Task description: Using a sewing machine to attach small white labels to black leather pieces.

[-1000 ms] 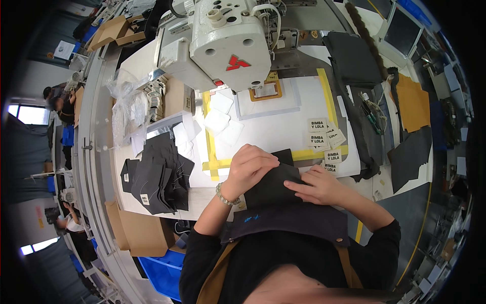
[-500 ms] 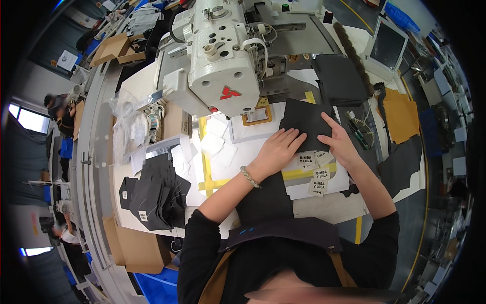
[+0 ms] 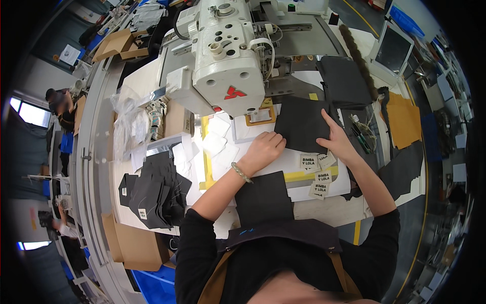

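Note:
A dark fabric piece (image 3: 302, 124) lies flat on the white work table under the head of a white industrial sewing machine (image 3: 223, 55). My left hand (image 3: 263, 149) presses on the piece's lower left edge, fingers curled. My right hand (image 3: 335, 139) lies flat on its right edge, fingers spread. Small white woven labels (image 3: 316, 169) are scattered just below my right hand. A second dark fabric piece (image 3: 264, 197) lies near my chest at the table's front edge.
A stack of dark fabric pieces (image 3: 154, 190) sits at the left. Plastic bags (image 3: 129, 126) and cardboard boxes (image 3: 134, 243) lie further left. More dark panels (image 3: 344, 81), a small screen (image 3: 392, 50) and tan pieces (image 3: 402, 119) are at the right. Another person (image 3: 61, 104) works far left.
Both hands moved away from my chest and carried the dark piece forward, laying it flat under the machine head. The view also tilted up toward the machine.

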The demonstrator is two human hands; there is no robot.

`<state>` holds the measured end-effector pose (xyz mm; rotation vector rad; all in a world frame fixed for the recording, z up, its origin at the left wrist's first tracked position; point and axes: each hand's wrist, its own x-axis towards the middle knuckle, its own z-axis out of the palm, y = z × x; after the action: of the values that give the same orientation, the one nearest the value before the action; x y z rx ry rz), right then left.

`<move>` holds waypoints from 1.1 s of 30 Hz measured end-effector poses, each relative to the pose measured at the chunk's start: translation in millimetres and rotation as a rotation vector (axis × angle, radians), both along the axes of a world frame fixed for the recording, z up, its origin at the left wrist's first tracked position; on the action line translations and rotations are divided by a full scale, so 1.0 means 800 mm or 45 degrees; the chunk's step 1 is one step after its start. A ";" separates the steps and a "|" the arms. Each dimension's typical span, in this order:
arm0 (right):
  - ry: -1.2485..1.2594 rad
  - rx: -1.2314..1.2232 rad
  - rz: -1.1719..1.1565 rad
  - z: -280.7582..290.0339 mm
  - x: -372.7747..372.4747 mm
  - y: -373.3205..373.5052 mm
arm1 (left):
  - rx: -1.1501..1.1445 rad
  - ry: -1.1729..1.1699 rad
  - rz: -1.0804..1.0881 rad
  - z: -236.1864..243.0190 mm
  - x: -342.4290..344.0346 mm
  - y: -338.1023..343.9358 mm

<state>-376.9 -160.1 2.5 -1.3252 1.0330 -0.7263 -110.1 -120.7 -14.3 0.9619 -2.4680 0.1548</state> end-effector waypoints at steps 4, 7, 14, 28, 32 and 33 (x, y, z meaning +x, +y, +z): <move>-0.023 -0.055 0.008 -0.002 0.009 -0.012 | -0.067 0.003 -0.012 0.001 0.013 -0.003; 0.094 -0.124 0.048 -0.014 0.013 -0.032 | -0.109 -0.041 -0.040 0.003 0.026 -0.005; 0.017 -0.049 0.087 0.004 0.059 -0.052 | -0.152 -0.162 0.081 0.001 0.060 0.002; 0.574 -1.166 0.591 -0.033 0.079 -0.034 | -0.158 -0.225 0.314 -0.015 0.107 0.012; 0.598 -1.215 0.590 -0.030 0.082 -0.029 | -0.129 -0.213 0.341 -0.015 0.107 0.016; 0.596 -1.209 0.585 -0.029 0.082 -0.029 | -0.129 -0.211 0.343 -0.015 0.107 0.017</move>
<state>-311.5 -183.6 -21.0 -2.5448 0.6737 -0.5664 -24.7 -107.1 -26.1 1.2786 -2.4384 0.4611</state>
